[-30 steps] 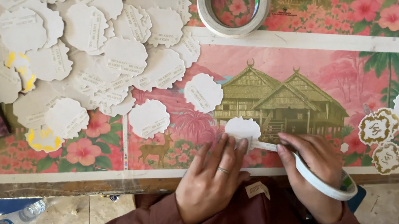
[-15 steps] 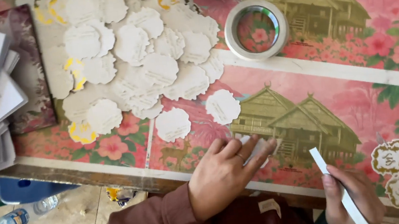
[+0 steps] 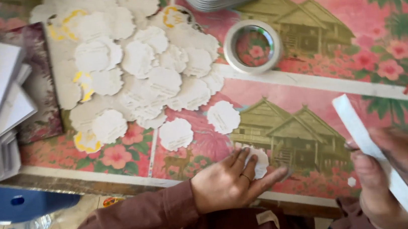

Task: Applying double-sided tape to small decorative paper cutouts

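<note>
My left hand [image 3: 229,182] lies flat, fingers spread and nearly straight, pressing a white scalloped paper cutout [image 3: 258,162] onto the floral tabletop [image 3: 362,77]; nothing is gripped, only pinned. My right hand [image 3: 397,175], at four o'clock from it, has its fingers curled around a long white paper strip [image 3: 363,135], which is blurred, so I cannot tell how firmly. If my left fingers lift, the light cutout could slide or flutter off the near edge; a loose strip could sag and crease. Most of the cutout hides beneath my fingers. The pile of cutouts [image 3: 129,77] at eleven o'clock overlaps, uncountable. The tape roll [image 3: 252,46] sits at twelve.
</note>
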